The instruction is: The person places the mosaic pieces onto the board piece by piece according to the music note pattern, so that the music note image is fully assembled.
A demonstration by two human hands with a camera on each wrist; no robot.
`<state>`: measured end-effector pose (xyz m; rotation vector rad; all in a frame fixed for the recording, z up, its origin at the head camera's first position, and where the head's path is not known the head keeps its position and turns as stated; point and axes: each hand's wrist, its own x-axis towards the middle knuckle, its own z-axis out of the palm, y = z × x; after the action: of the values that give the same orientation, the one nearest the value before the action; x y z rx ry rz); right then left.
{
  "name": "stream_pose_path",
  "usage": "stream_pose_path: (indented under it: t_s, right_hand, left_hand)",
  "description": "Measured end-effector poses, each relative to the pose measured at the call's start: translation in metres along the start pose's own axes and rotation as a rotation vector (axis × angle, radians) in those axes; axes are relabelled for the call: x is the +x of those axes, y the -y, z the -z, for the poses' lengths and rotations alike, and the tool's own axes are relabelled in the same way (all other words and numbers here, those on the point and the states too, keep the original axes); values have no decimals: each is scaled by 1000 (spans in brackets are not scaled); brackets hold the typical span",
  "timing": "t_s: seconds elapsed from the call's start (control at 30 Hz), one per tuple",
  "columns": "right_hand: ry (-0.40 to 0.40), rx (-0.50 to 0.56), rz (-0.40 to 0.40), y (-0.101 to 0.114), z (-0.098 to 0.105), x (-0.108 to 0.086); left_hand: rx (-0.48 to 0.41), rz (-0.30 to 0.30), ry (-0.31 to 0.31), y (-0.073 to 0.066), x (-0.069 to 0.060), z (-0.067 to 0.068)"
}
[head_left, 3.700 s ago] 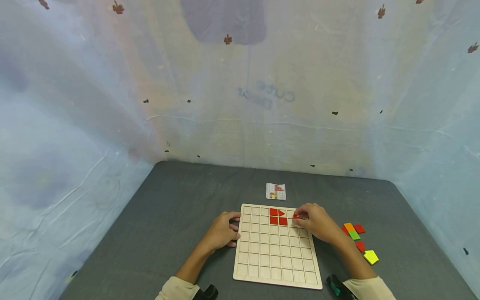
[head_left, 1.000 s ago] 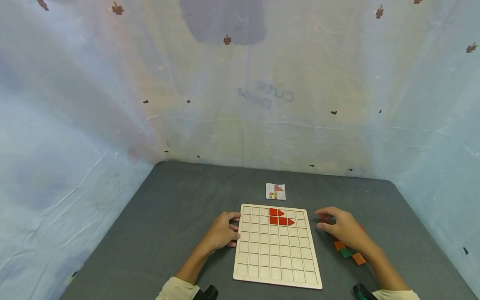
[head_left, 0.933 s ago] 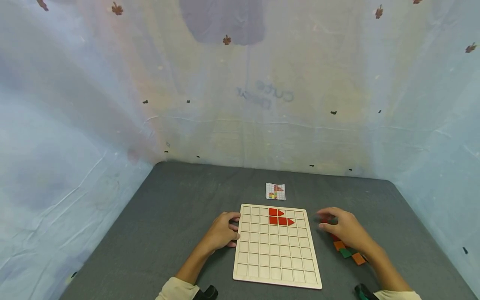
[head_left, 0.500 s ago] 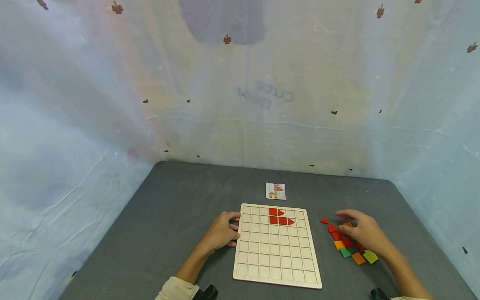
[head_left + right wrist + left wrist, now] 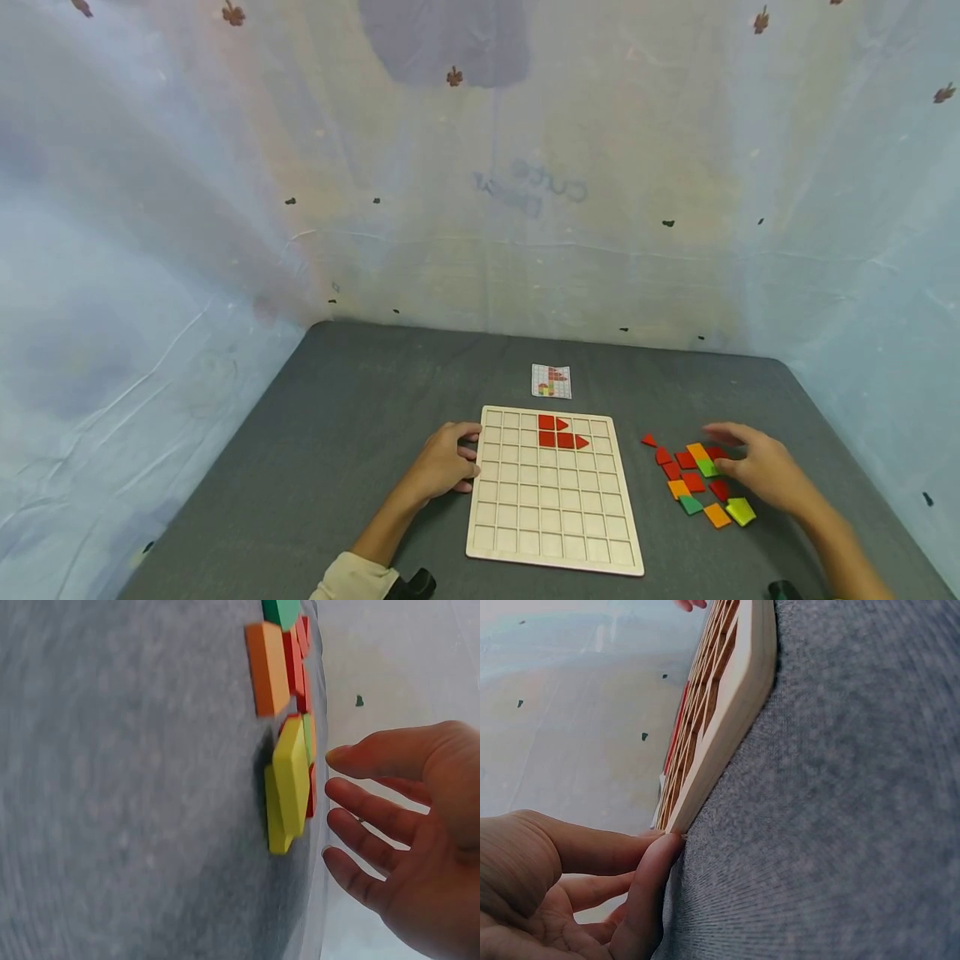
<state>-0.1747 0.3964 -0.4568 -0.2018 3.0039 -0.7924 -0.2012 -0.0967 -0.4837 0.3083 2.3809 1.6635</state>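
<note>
A light wooden grid board (image 5: 555, 504) lies flat on the table, with several red pieces (image 5: 557, 439) set in its upper cells. My left hand (image 5: 442, 460) pinches the board's left edge between thumb and fingers, seen close in the left wrist view at the wooden rim (image 5: 720, 754). To the right of the board, my right hand (image 5: 765, 468) hovers over the far side of a spread of loose pieces, fingers apart and holding nothing. Nearest to it are a green piece (image 5: 707, 468) and yellow pieces (image 5: 289, 780), one stacked on another.
Behind the board lies a small printed card (image 5: 551, 382) with a coloured grid pattern. Loose red (image 5: 692, 482), orange (image 5: 717, 516) and dark green (image 5: 690, 505) pieces lie on the grey table (image 5: 360, 375). A pale sheet (image 5: 450, 275) hangs around the table.
A red pointed piece now sits at the end of the board's second row. My right hand has left the board and moved right across the loose pieces, uncovering them. My left hand stays put.
</note>
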Motion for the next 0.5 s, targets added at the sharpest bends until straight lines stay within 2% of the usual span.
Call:
stream_pose_path:
  t_s: [0.5]
  right_hand:
    - [32,-39,-38,-16,5,0]
  left_hand:
    - [0,0,-5,0,1,-1]
